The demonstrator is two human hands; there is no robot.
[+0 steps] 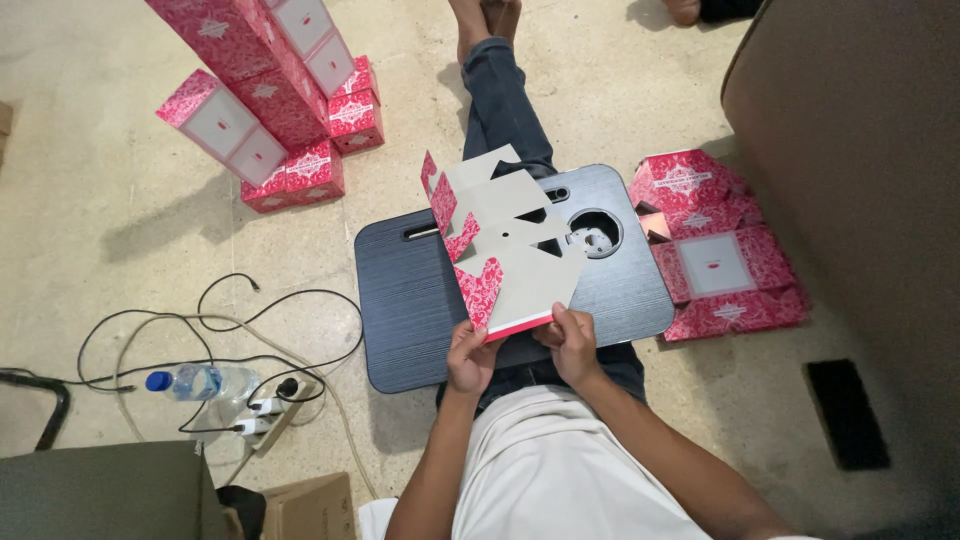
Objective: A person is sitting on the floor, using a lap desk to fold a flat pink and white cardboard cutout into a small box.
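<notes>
Flat box blank (515,250): die-cut cardboard, grey-white inside, pink patterned outside, held above a dark lap tray (420,300).
We note angular flaps and cut notches along its upper edges, with a smooth matte face. We grip its lower edge with both hands: left hand (470,357) pinched closed on the near left corner, right hand (572,345) closed on the near right edge. Folded pink boxes (715,245) lie right of the tray; another stack (270,100) stands far left on the speckled floor (120,230).

Flat carton (510,250): grey inside, pink/white pattern outside. Lap tray (420,300) dk grey. Boxes (270,90) pink w/ white panels.
</notes>
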